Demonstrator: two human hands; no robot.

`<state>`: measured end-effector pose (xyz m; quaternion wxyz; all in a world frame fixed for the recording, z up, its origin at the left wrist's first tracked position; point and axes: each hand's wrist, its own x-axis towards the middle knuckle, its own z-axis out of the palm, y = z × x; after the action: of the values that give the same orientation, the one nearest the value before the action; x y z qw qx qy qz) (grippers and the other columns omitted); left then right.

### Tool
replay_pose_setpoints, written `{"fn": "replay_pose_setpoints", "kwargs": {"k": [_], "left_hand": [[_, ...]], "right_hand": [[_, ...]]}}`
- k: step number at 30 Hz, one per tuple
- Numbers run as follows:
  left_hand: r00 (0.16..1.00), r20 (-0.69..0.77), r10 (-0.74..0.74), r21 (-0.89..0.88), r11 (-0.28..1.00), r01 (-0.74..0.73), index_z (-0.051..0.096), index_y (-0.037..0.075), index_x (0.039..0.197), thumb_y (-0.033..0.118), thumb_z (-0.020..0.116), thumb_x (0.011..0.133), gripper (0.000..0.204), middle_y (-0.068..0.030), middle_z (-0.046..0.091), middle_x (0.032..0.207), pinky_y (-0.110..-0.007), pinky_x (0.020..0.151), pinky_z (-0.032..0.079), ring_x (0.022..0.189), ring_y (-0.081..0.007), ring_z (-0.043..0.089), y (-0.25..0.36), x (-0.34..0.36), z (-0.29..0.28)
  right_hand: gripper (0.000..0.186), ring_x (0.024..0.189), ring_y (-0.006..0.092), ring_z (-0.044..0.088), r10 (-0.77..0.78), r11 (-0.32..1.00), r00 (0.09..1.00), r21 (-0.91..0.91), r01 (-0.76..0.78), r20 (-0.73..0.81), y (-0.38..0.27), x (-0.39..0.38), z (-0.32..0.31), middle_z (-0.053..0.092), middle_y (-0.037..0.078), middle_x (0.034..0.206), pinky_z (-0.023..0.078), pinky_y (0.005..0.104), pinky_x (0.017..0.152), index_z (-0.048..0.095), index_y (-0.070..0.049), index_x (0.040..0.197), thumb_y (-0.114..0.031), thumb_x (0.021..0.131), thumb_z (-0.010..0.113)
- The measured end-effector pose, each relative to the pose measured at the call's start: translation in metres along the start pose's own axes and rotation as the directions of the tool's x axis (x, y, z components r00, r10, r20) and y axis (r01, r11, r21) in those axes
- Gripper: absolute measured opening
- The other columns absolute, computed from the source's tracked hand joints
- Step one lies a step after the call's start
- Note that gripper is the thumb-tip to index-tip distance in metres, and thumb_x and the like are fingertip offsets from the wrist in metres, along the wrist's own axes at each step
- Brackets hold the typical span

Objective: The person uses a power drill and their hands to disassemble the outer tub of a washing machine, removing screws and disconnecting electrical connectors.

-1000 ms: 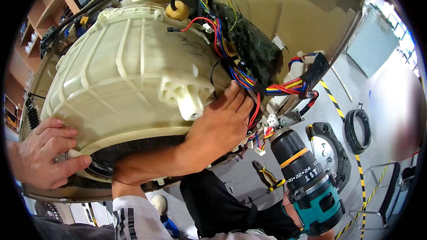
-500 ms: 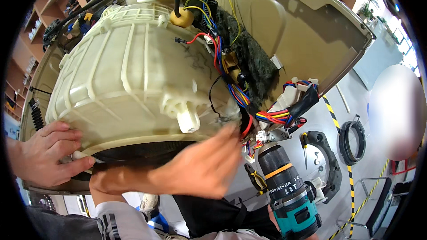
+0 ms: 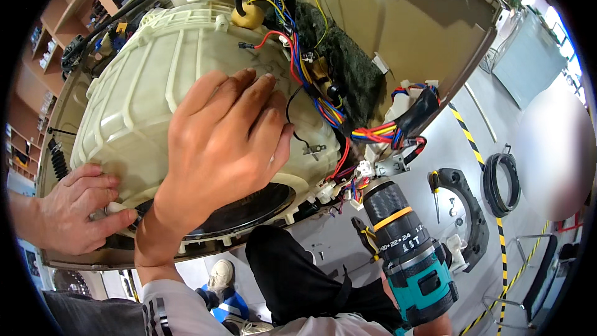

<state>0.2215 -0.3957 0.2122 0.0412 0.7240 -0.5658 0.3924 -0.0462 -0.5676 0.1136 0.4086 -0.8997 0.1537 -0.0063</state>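
Observation:
My left hand (image 3: 221, 134) is closed over the ribbed cream plastic tub (image 3: 124, 118), fingers curled; what lies under it is hidden. To its right, a coloured wire bundle (image 3: 373, 132) and a small metal clip on a black wire (image 3: 314, 149) lie against the tub. My right hand (image 3: 438, 323), partly hidden, grips a teal-and-black drill (image 3: 420, 283), its chuck beside white connectors (image 3: 364, 168). Another person's hand (image 3: 81, 211) reaches in from the left, holding the tub's lower edge near a white stub (image 3: 115, 208).
A metal cabinet (image 3: 435, 18) surrounds the tub. On the floor lie pliers (image 3: 367, 239), a screwdriver (image 3: 435, 193), a dark plate (image 3: 466, 224) and a black ring (image 3: 500, 183). A chair (image 3: 538, 274), a blurred person (image 3: 553, 152) and shelves (image 3: 62, 12) are around.
My left hand has moved from beside the wire bundle up and left onto the tub's middle, covering the moulded bracket. The drill has shifted slightly. The other person's hand stays at the edge.

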Motion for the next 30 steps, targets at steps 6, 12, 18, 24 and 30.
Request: {"fn": "replay_pose_setpoints", "kwargs": {"k": [6,12,18,24,30], "left_hand": [[0.999,-0.005,0.040,0.023,0.999,-0.040,0.061,0.001,0.086,0.008,0.062,0.061,0.026,-0.0108,0.062,0.095,-0.037,0.077,0.047,0.087,-0.0266,0.060,0.000,-0.002,-0.003],[0.995,-0.083,0.062,0.011,0.998,-0.061,0.061,-0.001,0.081,0.009,0.064,0.056,0.027,-0.0115,0.060,0.088,-0.034,0.073,0.047,0.081,-0.0243,0.059,0.000,-0.001,0.002],[0.992,-0.095,0.083,0.030,0.996,-0.081,0.061,0.000,0.080,0.009,0.063,0.057,0.025,-0.0105,0.060,0.088,-0.034,0.072,0.047,0.081,-0.0238,0.059,0.000,-0.003,0.000],[0.993,-0.069,0.092,0.045,0.995,-0.089,0.061,0.001,0.080,0.009,0.063,0.059,0.023,-0.0093,0.060,0.088,-0.033,0.071,0.046,0.080,-0.0227,0.060,0.000,-0.002,0.000],[0.997,-0.016,0.075,0.057,0.996,-0.074,0.061,0.001,0.083,0.008,0.063,0.060,0.024,-0.0095,0.061,0.091,-0.035,0.074,0.047,0.083,-0.0238,0.060,0.000,-0.003,-0.006]], "right_hand": [[0.022,0.077,0.0291,0.059,0.052,0.998,0.999,0.045,-0.052,0.009,-0.007,-0.009,0.003,0.062,0.009,0.087,0.047,0.0416,0.069,0.062,-0.009,0.090,-0.015,0.069,0.064],[0.023,0.074,0.0265,0.059,0.047,0.995,0.998,0.092,-0.044,-0.029,-0.012,-0.012,0.007,0.061,0.009,0.085,0.047,0.0387,0.067,0.060,-0.005,0.093,-0.012,0.071,0.062],[0.024,0.071,0.0238,0.058,0.038,0.987,0.998,0.157,-0.030,-0.051,-0.012,-0.017,0.012,0.061,0.010,0.083,0.047,0.0359,0.065,0.057,-0.002,0.096,-0.009,0.074,0.059],[0.024,0.068,0.0212,0.058,0.014,0.985,0.997,0.170,-0.001,-0.075,-0.010,-0.016,0.014,0.060,0.010,0.081,0.048,0.0331,0.062,0.055,0.001,0.099,-0.006,0.076,0.057],[0.025,0.065,0.0186,0.058,-0.159,0.986,0.979,-0.059,0.153,-0.124,-0.009,-0.012,0.018,0.060,0.010,0.079,0.048,0.0302,0.060,0.053,0.005,0.102,-0.003,0.078,0.055]]}}
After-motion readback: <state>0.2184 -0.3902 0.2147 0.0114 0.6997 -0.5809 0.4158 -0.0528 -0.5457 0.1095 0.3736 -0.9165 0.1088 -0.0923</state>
